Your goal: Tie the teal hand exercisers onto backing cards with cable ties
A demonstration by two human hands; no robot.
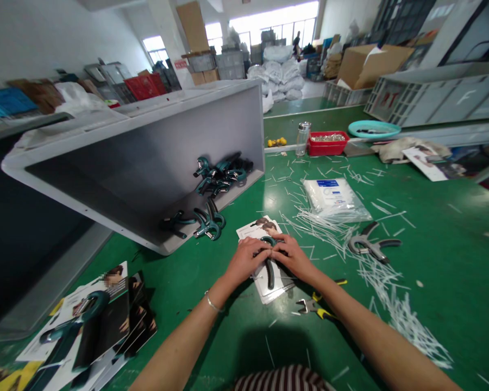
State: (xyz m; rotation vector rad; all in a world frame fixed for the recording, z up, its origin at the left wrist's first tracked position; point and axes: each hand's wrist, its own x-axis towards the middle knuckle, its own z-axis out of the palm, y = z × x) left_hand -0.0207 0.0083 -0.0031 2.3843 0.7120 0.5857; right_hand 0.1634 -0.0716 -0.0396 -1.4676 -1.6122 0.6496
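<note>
- At near left, one carded clamp (86, 339) seems done.
- Left hand (249, 255) and right hand (291, 256) have closed grip on a second clamp (270, 275), over white cards (264, 293); if tied, I cannot tell.
- Farther, bare clamps (220, 176) remain in the grey bin (155, 141).

1. Hands: two, left hand (248, 258) and right hand (293, 258).
2. Clamp under hands (271, 276): one.
3. Grey clamp (374, 250): one.
4. Clamps (224, 174) inside crate (163, 146): several, overlapping, count unclear.
5. Cutting pliers (309, 306): one pair.
6. Glass jar (302, 141): one.
7. Red tray (328, 147): one.
8. White strips (418, 328): uncountable.
</note>
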